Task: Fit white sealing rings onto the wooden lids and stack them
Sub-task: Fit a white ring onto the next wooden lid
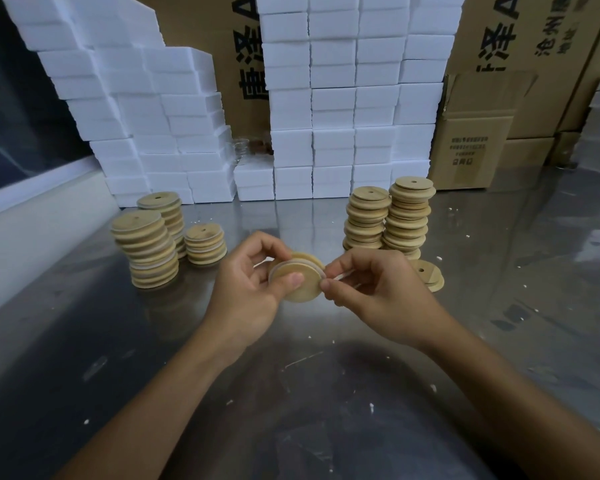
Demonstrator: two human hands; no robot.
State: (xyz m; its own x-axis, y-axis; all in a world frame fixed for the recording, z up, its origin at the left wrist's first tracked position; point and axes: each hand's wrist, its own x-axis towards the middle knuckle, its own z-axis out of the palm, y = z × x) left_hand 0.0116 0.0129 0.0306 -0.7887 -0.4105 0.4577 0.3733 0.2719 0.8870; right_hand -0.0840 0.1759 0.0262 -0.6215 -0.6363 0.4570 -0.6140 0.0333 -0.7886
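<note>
At frame centre our left hand (pixel 246 289) grips a wooden lid (pixel 300 284); our right hand (pixel 371 292) pinches what seems its white ring (pixel 321 271).

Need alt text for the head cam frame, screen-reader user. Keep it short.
Two bare hands hold one wooden lid above a steel table: the left hand grips it while the right hand pinches a white sealing ring at its edge. Lid stacks stand on both sides, white foam blocks and cardboard boxes behind.
</note>
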